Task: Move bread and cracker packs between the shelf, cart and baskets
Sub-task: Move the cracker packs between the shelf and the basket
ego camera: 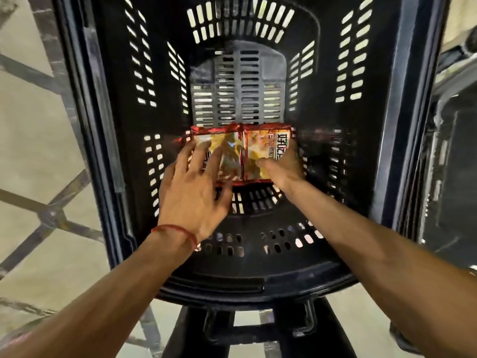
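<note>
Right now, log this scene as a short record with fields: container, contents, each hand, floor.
container: black slotted basket, seen from above
contents: two red-and-yellow packs, side by side
left hand: fingers spread over the left pack, red thread on the wrist
right hand: gripping the right pack at its near corner
floor: pale tiles beside the basket

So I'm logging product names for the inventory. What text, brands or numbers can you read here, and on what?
Red and yellow foil snack pack, held by the right hand: large dark characters, sideways, not legibly readable.
Second red and yellow foil pack under the left hand: print blurred, covered.
Black slotted plastic basket: no text.
</note>
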Demonstrator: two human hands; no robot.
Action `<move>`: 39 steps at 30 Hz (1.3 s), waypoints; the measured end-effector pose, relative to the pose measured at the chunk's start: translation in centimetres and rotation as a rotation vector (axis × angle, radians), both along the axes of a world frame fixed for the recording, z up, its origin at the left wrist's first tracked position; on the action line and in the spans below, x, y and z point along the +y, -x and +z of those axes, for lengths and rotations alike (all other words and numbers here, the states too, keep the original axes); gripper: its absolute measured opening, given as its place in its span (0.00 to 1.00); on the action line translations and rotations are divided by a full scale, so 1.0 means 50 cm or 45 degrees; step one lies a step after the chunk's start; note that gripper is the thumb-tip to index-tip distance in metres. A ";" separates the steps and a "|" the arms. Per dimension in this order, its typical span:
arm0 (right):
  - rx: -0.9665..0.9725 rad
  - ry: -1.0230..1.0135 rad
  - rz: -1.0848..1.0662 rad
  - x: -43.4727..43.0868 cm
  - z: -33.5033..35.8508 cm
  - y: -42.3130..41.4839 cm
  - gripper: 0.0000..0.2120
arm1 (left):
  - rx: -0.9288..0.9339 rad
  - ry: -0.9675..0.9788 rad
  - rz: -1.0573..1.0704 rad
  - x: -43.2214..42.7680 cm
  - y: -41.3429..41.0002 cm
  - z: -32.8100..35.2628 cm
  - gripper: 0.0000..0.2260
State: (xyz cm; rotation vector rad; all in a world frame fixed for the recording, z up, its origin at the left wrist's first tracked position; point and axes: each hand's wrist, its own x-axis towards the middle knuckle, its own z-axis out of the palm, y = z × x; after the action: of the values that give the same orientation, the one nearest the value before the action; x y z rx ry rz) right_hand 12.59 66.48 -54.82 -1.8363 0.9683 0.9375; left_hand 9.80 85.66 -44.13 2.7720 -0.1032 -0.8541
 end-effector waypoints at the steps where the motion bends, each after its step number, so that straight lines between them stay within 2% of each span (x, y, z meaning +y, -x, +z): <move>1: 0.007 0.022 -0.029 -0.002 -0.001 -0.001 0.48 | 0.013 -0.006 0.002 0.001 0.000 0.000 0.27; 7: 0.042 -0.014 0.022 -0.018 0.017 -0.014 0.28 | 0.086 -0.011 0.044 0.005 0.001 -0.009 0.28; 10: 0.049 -0.043 0.061 -0.013 0.019 -0.013 0.32 | 0.106 -0.022 0.041 0.004 0.002 -0.011 0.29; 14: -0.104 0.076 0.101 -0.011 0.031 0.009 0.38 | 0.110 -0.039 0.046 0.004 0.001 -0.010 0.29; 17: -0.128 -0.055 0.008 -0.021 0.038 0.020 0.36 | 0.130 -0.051 0.046 0.006 0.002 -0.012 0.29; 20: -0.105 -0.097 0.040 -0.019 0.051 0.015 0.38 | 0.129 -0.054 0.056 0.005 0.002 -0.008 0.29; 22: -0.062 -0.093 0.057 -0.007 0.066 0.011 0.32 | 0.127 -0.048 0.086 0.001 0.000 -0.003 0.28; 25: -0.098 0.011 0.069 0.001 0.098 0.009 0.25 | 0.149 0.016 0.251 -0.003 -0.003 -0.005 0.28; 28: -0.208 0.175 0.159 -0.015 0.138 0.011 0.26 | 0.218 0.167 0.574 -0.014 -0.012 -0.029 0.30; 33: -0.194 0.070 0.121 -0.046 0.157 0.019 0.27 | 0.498 0.296 1.126 -0.042 -0.037 -0.114 0.39; 36: -0.170 0.046 0.110 -0.057 0.147 0.014 0.27 | 0.623 0.340 1.321 -0.064 -0.046 -0.154 0.33; 37: -0.161 0.047 0.106 -0.058 0.143 0.013 0.27 | 0.644 0.329 1.361 -0.070 -0.044 -0.166 0.32; 39: -0.143 0.069 0.091 -0.060 0.134 0.012 0.27 | 0.526 0.275 1.377 -0.071 -0.034 -0.187 0.32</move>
State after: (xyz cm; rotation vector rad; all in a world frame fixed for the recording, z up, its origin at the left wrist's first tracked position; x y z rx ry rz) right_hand 11.99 63.45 -48.11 -1.9585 0.8722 0.8482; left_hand 11.50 82.12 -53.49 1.9082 1.1590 -0.9399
